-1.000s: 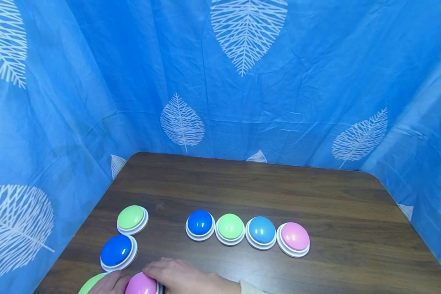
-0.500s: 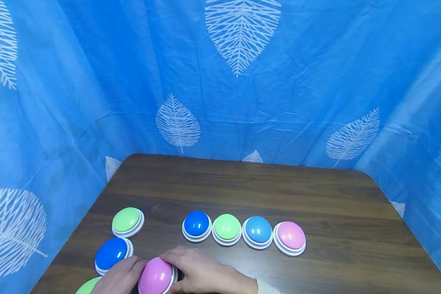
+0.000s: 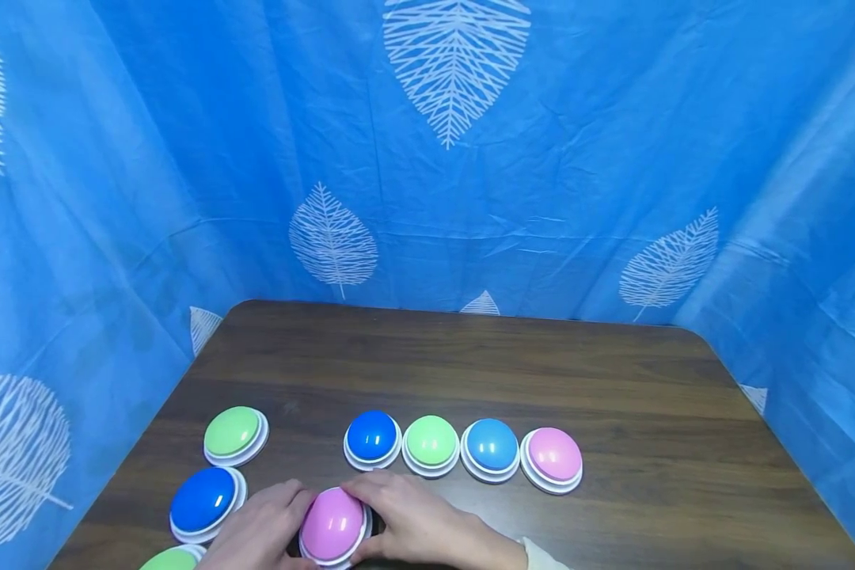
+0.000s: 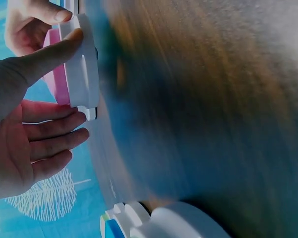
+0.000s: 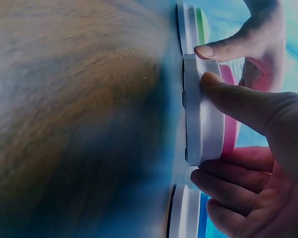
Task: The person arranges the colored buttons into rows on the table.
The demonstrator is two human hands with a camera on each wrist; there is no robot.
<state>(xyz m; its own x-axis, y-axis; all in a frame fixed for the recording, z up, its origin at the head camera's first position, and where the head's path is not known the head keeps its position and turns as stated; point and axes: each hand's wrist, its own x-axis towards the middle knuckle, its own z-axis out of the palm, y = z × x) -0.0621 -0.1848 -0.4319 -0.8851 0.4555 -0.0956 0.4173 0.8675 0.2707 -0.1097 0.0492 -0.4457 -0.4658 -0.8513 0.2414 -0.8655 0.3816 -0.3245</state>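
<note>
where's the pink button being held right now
In the head view, the held pink button is near the bottom edge, left of centre, between the left hand and right hand, below and left of the dark blue button in the four-button row.

Bright head view, glinting domes [image 3: 332, 524], dim wrist views, blurred tabletop [image 4: 203, 109]

The left hand [image 3: 260, 522] and right hand [image 3: 409, 511] face each other, fingers [image 5: 228, 191] bent.
</note>
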